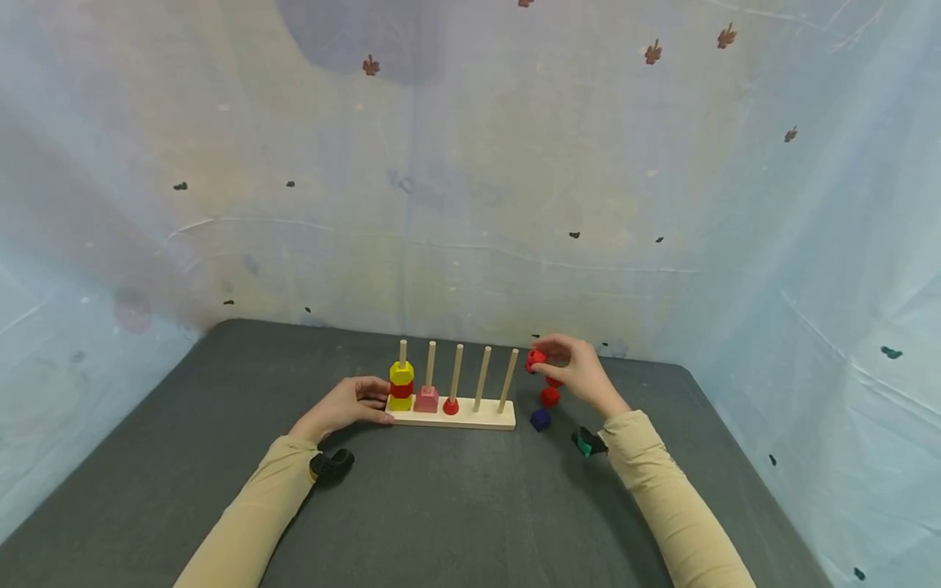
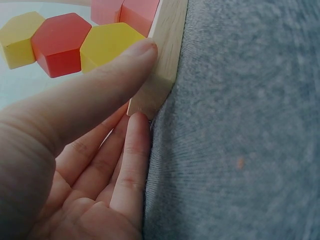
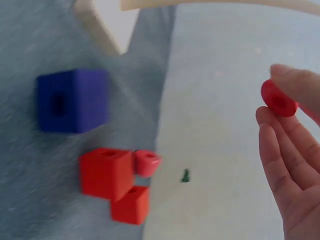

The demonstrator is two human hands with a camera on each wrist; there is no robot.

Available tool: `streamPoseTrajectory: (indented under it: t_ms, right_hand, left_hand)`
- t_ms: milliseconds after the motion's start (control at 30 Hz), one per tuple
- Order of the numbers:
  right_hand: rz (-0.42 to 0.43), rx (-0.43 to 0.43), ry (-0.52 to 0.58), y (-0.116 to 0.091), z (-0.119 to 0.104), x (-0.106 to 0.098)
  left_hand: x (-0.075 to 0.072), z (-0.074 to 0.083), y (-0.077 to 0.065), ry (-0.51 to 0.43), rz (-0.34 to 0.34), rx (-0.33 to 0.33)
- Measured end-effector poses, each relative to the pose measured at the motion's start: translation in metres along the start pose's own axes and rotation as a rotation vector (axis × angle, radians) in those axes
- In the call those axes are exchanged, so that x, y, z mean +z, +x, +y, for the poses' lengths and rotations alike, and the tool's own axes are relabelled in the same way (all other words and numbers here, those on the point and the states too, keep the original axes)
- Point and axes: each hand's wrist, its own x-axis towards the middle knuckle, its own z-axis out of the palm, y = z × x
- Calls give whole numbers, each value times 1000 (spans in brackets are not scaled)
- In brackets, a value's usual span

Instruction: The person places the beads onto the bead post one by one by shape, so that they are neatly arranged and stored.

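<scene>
Red bead [image 3: 274, 94] pinched in right grip [image 1: 581, 373] | left grip [image 1: 341, 408] holds pegboard [image 1: 459, 419] | blue block [image 3: 87, 102], red block [image 3: 104, 175] nearby

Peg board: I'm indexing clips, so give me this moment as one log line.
left hand: holds peg board; right hand: pinches red piece; rightmost peg: bare; blue block: on table

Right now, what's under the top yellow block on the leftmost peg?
Beneath the top yellow block sit a red block, then a lower yellow block, on the wooden base. The part of the peg inside them is covered.
</scene>
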Motion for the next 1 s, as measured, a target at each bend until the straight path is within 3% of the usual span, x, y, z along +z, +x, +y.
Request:
streamPoseTrajectory:
  t_ms: [300, 633, 1000]
  right_hand:
    - [93, -100, 82, 12, -26, -4]
    - [114, -226, 231, 21, -98, -3]
    - [165, -239, 425, 29, -123, 37]
  left_hand:
    - [-1, -2, 0, -15, -1, -6]
    - [-1, -2, 1, -12, 0, 0]
    - [-1, 0, 0, -27, -10, 2]
